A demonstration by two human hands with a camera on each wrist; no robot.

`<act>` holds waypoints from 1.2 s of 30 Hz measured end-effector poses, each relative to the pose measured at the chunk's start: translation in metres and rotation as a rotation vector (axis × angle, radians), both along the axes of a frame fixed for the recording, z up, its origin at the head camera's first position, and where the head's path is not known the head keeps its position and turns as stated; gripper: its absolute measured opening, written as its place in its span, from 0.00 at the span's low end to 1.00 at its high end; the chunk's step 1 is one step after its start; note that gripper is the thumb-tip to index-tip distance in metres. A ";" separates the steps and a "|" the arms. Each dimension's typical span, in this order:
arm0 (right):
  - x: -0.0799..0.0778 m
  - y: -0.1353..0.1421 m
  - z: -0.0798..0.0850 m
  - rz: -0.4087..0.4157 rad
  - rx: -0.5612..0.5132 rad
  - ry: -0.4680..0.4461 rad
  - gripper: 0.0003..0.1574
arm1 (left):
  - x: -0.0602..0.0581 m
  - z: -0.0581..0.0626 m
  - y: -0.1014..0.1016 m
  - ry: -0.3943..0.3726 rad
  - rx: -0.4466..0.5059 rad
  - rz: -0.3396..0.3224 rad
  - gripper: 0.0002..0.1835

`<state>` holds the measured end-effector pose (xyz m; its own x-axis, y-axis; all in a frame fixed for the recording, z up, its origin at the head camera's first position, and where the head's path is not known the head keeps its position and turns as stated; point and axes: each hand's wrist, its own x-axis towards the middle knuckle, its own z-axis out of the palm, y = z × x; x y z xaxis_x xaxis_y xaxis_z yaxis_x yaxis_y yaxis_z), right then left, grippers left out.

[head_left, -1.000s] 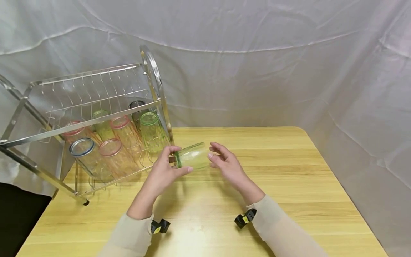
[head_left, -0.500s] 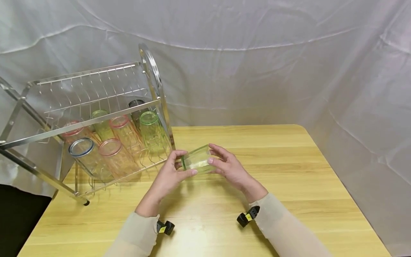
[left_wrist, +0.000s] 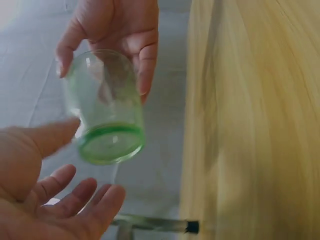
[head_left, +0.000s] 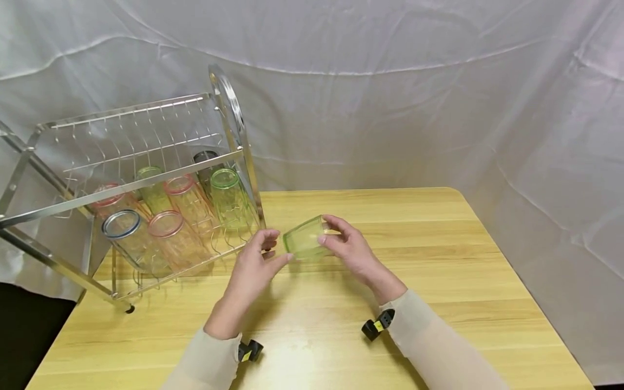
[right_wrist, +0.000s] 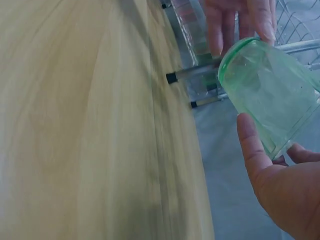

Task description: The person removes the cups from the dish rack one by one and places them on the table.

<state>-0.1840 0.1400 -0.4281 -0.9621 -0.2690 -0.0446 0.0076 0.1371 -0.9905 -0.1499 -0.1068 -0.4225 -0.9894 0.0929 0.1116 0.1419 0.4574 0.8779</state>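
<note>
A clear green-tinted drinking glass (head_left: 303, 241) is held tilted above the table in front of the person. The right hand (head_left: 358, 257) grips its thinner-edged end between thumb and fingers. The thick green-ringed end points toward the left hand (head_left: 249, 273). In the left wrist view, the left fingers (left_wrist: 87, 205) are spread and apart from the glass, with the thumb tip close beside its wall. The right wrist view shows the right thumb (right_wrist: 252, 147) along the lower side of the glass; some right fingers are hidden behind it.
A two-tier metal dish rack (head_left: 63, 205) stands on the left. Its lower tier holds several glasses, among them a blue-ringed glass (head_left: 138, 250), a pink glass (head_left: 177, 246), a green glass (head_left: 229, 203) and a dark glass (head_left: 205, 173). Grey cloth (head_left: 351, 119) hangs behind the wooden table (head_left: 439, 244).
The right hand has come onto the glass's near-right end and taken hold of it. The left hand has loosened its grip and drawn slightly away. The glass has shifted a little right.
</note>
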 end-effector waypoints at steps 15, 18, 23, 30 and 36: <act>-0.045 -0.002 0.016 -0.046 0.667 0.304 0.59 | 0.003 -0.012 -0.041 0.282 -0.599 0.189 0.29; -0.052 -0.009 0.017 -0.031 0.752 0.331 0.59 | 0.003 -0.015 -0.041 0.246 -0.615 0.166 0.30; -0.060 -0.018 0.017 -0.023 0.853 0.325 0.59 | 0.003 -0.019 -0.040 0.228 -0.624 0.139 0.30; -0.068 -0.026 0.012 -0.081 0.933 0.248 0.59 | 0.004 -0.021 -0.040 0.223 -0.622 0.130 0.32; -0.073 -0.026 0.007 -0.098 0.909 0.217 0.60 | 0.003 -0.023 -0.040 0.203 -0.625 0.130 0.33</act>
